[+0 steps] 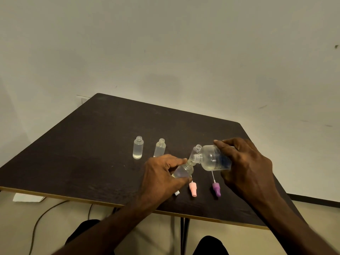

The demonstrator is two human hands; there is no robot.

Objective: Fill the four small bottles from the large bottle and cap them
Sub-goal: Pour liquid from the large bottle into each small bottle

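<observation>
My right hand [246,168] grips the large clear bottle [213,159], tipped on its side with its mouth pointing left. My left hand [161,175] holds a small clear bottle [184,170] tilted, its neck meeting the large bottle's mouth. Three other small bottles stand uncapped on the dark table [92,153]: one at the left [138,147], one beside it [159,147], and one [196,149] partly hidden behind the large bottle's neck. A pink spray cap [193,189] and a purple spray cap [216,189] lie near the front edge. A white cap [177,193] peeks out under my left hand.
The table's front edge runs just below the caps. A pale wall stands behind the table. On the floor at the left lie a white paper [27,197] and a dark cable [40,218]. My knees show below the table.
</observation>
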